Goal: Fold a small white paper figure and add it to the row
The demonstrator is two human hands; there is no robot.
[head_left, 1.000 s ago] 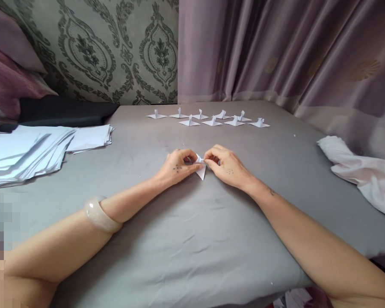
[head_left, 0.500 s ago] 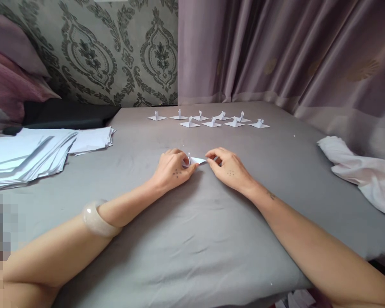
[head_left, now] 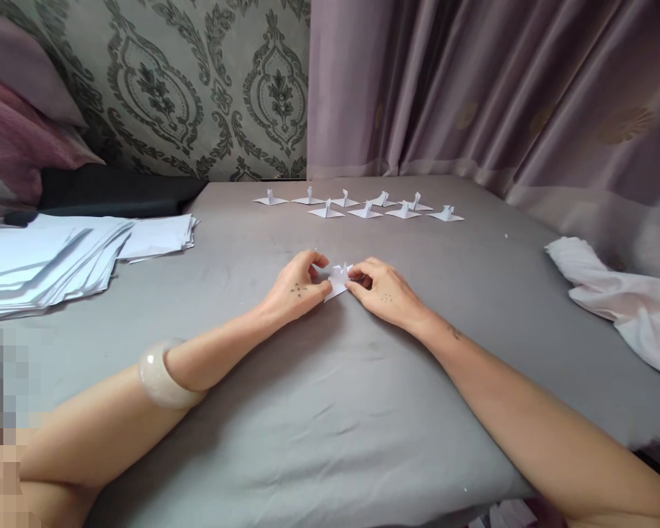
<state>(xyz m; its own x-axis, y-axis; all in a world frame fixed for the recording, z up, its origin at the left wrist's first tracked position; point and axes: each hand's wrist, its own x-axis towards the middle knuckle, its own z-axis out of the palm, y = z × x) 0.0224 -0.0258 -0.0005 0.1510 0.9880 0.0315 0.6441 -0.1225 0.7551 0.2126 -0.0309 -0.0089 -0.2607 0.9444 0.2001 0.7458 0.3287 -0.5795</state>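
A small folded white paper figure (head_left: 338,280) lies on the grey sheet (head_left: 308,411) between my two hands. My left hand (head_left: 298,287) pinches its left side with curled fingers. My right hand (head_left: 378,291) pinches its right side, fingers bent and pressed together. Both hands rest on the sheet and nearly touch. Most of the paper figure is hidden by my fingers. A pale bangle (head_left: 160,374) sits on my left forearm.
Several finished paper figures (head_left: 363,205) stand in two rows at the far side. A spread stack of white paper sheets (head_left: 60,253) lies at the left. White cloth (head_left: 616,297) is bunched at the right. Curtains (head_left: 500,88) and patterned wallpaper (head_left: 198,81) close off the back.
The paper figure was turned and flattened between my fingers, then drawn back in. My hands have come closer together and shifted slightly away from me.
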